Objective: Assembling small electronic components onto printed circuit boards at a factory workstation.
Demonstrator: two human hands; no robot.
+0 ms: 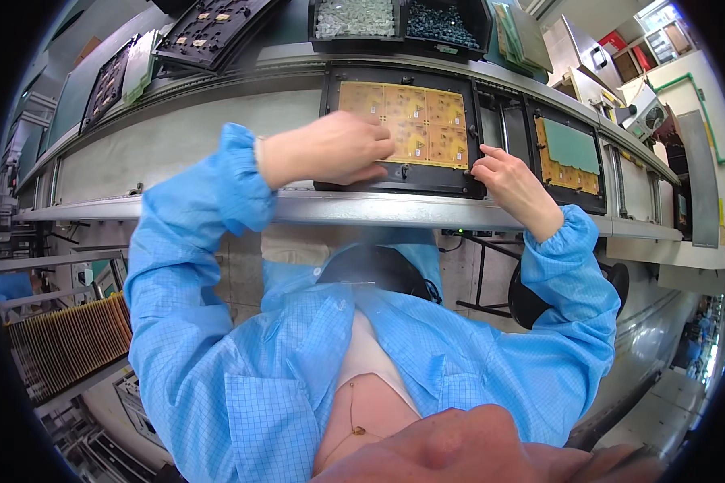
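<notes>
A yellow circuit board panel (411, 129) lies in a black carrier frame (354, 71) on the conveyor line in front of me. My left hand (334, 149) is over the panel's left part, its fingers curled and bent downward. What those fingertips hold, if anything, is hidden beneath the hand. At the frame's right edge is my right hand (511, 181), with the index finger stretched out and the other fingertips against the frame's lower right side. Small black clips (405, 170) stand around the panel.
Farther right sits a second black frame (576, 193) with a yellow board partly under a green sheet (570, 145). Behind the line are a bin of clear parts (354, 18), a bin of dark blue parts (441, 26) and another black carrier (209, 32). A metal rail (362, 208) runs along the near side.
</notes>
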